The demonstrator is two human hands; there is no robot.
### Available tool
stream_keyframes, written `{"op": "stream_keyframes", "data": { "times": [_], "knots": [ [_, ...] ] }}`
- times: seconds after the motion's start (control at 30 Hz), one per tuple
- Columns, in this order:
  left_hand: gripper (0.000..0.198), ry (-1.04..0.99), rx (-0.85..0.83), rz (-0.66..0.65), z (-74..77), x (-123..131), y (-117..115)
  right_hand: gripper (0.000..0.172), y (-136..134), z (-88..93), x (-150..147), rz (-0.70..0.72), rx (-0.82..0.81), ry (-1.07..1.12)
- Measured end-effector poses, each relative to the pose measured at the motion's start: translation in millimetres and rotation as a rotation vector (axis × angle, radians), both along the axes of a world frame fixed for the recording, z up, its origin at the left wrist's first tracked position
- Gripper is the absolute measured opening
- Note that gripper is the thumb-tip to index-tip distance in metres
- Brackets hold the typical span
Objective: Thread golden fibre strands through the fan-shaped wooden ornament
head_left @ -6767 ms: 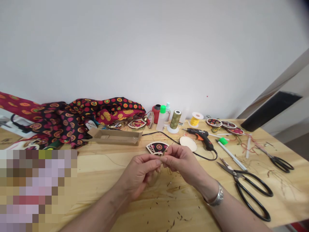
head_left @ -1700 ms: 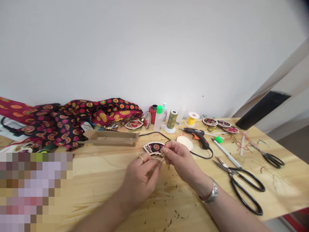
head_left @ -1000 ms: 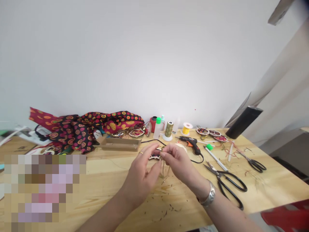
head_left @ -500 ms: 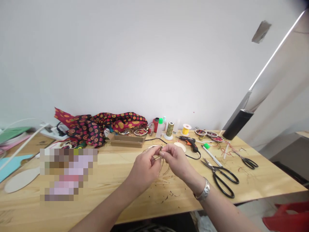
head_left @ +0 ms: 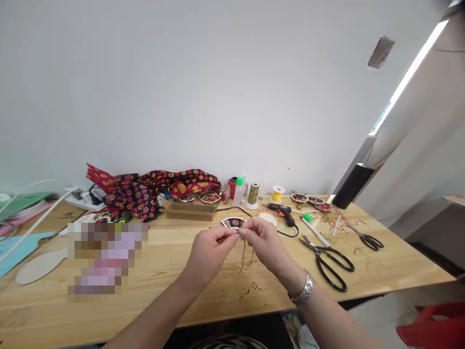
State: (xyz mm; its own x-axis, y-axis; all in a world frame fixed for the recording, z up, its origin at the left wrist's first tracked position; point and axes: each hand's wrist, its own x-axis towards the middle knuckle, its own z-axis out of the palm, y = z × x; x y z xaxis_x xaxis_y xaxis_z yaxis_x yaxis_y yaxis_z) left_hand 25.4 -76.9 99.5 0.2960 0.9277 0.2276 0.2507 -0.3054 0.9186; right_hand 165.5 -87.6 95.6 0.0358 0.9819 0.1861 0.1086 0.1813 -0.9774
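Note:
Above the middle of the table, my left hand (head_left: 209,249) is closed in a pinch, its fingertips meeting those of my right hand (head_left: 264,240), which is pinched too. Between them is thin brownish-gold thread (head_left: 243,253), its loose ends hanging below my right fingers. The exact spot they grip is mostly covered by the fingertips. Just behind the hands lies a dark, pointed-oval patterned piece (head_left: 232,222) with a white lattice edge. A pale round disc (head_left: 268,219) rests behind my right hand.
Black-handled scissors (head_left: 329,261) lie right of my hands, smaller scissors (head_left: 370,241) beyond. A glue gun (head_left: 281,212), green thread cone (head_left: 253,195), yellow spool (head_left: 277,195) and cardboard tray (head_left: 189,212) stand behind. Patterned cloth (head_left: 163,186) is heaped at back left. Dark scraps litter the wood.
My left hand has straightened from a curled grip around a thread loop into a fingertip pinch. The thread now hangs down, and the patterned oval piece shows more fully behind my hands.

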Motion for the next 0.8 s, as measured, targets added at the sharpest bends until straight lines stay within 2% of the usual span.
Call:
{"op": "stream_keyframes", "data": {
  "times": [0.37, 0.6, 0.8],
  "knots": [
    [0.020, -0.308, -0.520, -0.060, -26.8, 11.3, 54.3, 0.017, 43.7, -10.4, 12.9, 0.026, -0.179, 0.108],
    [0.020, -0.512, -0.851, -0.130, -41.4, 14.8, 77.3, 0.016, 65.9, -23.4, 22.0, 0.054, -0.248, 0.102],
    [0.022, -0.588, -0.981, -0.102, -56.0, 13.8, 87.7, 0.017, 77.6, -30.0, 19.6, 0.075, -0.296, 0.134]
  ]
}}
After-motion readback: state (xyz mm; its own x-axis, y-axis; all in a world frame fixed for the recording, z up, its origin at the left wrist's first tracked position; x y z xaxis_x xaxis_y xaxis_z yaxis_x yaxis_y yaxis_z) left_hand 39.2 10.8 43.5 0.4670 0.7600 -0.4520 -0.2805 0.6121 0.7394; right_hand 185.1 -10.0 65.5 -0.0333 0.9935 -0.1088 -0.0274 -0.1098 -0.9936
